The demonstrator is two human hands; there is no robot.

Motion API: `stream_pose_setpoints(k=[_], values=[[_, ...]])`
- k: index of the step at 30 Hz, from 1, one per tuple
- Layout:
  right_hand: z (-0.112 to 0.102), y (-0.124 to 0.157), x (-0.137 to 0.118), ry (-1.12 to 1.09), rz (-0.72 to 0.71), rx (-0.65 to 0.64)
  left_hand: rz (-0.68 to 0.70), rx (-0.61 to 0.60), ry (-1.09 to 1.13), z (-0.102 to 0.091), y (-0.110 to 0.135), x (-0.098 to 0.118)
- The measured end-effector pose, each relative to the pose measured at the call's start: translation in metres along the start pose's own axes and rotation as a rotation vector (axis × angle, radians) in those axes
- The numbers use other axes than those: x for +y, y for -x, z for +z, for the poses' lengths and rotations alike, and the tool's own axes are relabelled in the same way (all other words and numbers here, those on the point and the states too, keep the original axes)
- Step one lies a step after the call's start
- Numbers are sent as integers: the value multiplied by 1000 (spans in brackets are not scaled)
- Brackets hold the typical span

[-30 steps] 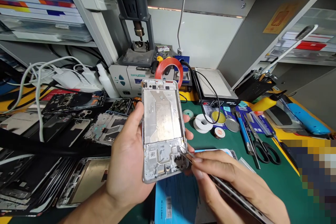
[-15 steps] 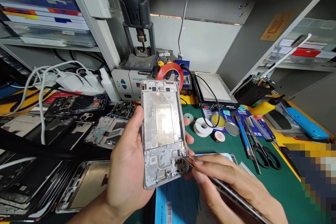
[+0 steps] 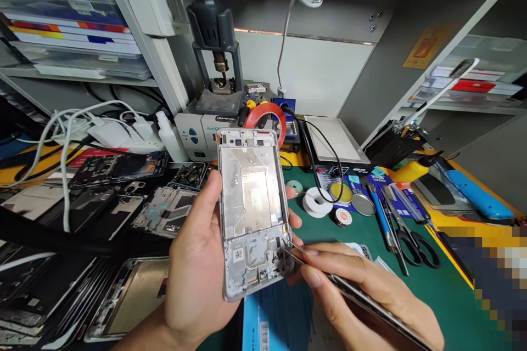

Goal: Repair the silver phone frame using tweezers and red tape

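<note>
My left hand (image 3: 197,263) grips a silver phone frame (image 3: 252,203) upright, its open inside facing me, thumb on the left edge and fingertips showing past the right edge. My right hand (image 3: 362,296) pinches metal tweezers (image 3: 329,277). The tweezer tips touch a small dark part at the lower right of the frame. Below the frame lies a blue sheet (image 3: 275,318) on the green mat (image 3: 432,285).
Stripped phone frames and boards (image 3: 123,197) crowd the left. A hot-air station (image 3: 209,115), red tape roll (image 3: 267,118) and heating plate (image 3: 333,140) stand behind. Solder spools (image 3: 316,201), scissors (image 3: 411,236), a blue pen tool (image 3: 381,214) and a yellow-handled tool (image 3: 415,167) lie to the right.
The frame has shifted slightly left and down in my left hand. The tweezers stay at the same lower-right spot on the frame.
</note>
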State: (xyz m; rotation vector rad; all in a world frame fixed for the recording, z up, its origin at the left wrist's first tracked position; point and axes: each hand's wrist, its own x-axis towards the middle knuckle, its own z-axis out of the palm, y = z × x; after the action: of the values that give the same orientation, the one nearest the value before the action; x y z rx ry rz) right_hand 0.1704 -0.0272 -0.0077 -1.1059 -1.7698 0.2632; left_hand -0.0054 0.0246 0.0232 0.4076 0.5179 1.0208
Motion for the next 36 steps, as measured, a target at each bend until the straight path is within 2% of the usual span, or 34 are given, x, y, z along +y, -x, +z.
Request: stream_pose_setpoints(k=[4, 11, 28, 36], values=[[1, -2, 0, 35, -33, 18, -2, -37, 26, -2, 1, 2], [-7, -6, 9, 40, -180, -90, -27, -37, -8, -3, -1, 1], [-7, 0, 7, 42, -185, -101, 3, -11, -51, 0, -2, 2], [7, 4, 5, 73, -86, 69, -12, -28, -33, -3, -2, 0]])
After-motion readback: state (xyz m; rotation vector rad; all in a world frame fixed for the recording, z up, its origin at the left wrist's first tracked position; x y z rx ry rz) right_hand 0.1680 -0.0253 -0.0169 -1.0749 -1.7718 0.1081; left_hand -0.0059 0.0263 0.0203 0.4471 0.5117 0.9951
